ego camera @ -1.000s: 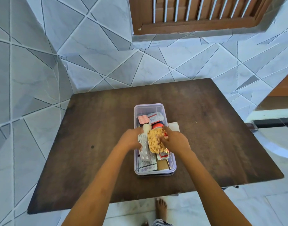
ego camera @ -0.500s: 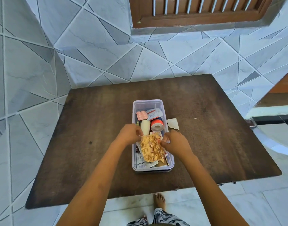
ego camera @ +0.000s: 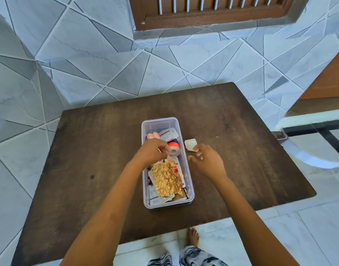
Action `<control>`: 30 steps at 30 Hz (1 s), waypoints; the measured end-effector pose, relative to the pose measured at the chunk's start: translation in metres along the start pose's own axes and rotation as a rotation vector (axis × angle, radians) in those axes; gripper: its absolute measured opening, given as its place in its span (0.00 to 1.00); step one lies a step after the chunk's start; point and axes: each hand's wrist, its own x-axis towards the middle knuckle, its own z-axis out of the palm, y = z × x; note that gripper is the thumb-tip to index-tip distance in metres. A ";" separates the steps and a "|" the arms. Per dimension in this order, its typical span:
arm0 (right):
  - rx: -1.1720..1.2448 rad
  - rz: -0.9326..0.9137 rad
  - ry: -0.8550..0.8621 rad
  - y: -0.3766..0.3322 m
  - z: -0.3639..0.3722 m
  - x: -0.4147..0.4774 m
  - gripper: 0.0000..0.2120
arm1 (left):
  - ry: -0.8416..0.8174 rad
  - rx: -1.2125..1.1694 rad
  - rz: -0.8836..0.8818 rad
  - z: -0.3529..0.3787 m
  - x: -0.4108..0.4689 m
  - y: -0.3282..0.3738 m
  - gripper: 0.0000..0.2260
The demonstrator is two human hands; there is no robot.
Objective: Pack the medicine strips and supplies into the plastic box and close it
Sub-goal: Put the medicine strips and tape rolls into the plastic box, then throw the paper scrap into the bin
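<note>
Standing mid-table (ego camera: 88,150), clear plastic box (ego camera: 190,189) open, holding crumpled gold blister strip (ego camera: 166,179) and orange-cored tape roll (ego camera: 173,148). Left hand (ego camera: 152,152) over box, fingers curled together beside the roll; whether gripping, cannot tell. Right hand (ego camera: 207,160) right of box, fingers apart, touching small white piece (ego camera: 189,144).

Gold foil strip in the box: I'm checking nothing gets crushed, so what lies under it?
Under the gold foil strip, printed packs and other strips poke out at its edges; whatever lies beneath its middle is covered.

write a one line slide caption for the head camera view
Left hand over the open plastic box of medicine strips; right hand reaches for a white roll on the table.
</note>
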 end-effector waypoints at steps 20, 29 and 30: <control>0.057 -0.048 -0.103 0.110 -0.050 0.070 0.15 | -0.133 0.723 -0.124 0.094 0.144 0.083 0.15; 0.138 0.076 0.083 0.139 -0.098 0.039 0.17 | 0.245 -0.198 -0.124 0.110 0.126 0.111 0.05; 0.149 0.097 0.099 0.144 -0.105 0.033 0.17 | 0.266 -0.278 -0.136 0.116 0.124 0.117 0.05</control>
